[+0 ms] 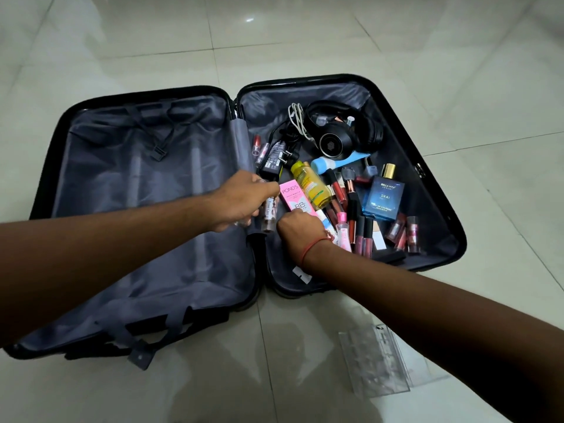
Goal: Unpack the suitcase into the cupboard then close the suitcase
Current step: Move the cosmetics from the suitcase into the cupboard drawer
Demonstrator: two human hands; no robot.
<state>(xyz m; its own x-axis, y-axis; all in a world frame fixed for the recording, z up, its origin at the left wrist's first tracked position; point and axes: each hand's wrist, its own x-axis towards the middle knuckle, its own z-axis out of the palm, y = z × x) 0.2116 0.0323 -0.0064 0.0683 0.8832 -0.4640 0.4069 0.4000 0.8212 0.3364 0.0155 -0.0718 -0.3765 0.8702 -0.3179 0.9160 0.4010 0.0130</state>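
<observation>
A black suitcase [45, 166] lies open on the tiled floor. Its left half holds nothing but grey lining. The right half holds black headphones [341, 132], a charger [274, 160], a yellow bottle [311, 184], a blue cologne box [383, 195], a pink Pond's box [294, 198] and several lipsticks [363, 233]. My left hand [241, 201] grips a small clear bottle [270, 213] over the middle hinge. My right hand [300, 232] curls its fingers onto the near end of the pink box; what it grips is hidden.
A clear plastic organiser [375, 361] lies on the floor near the suitcase's front right corner. Pale glossy tiles surround the case on all sides. No cupboard is in view.
</observation>
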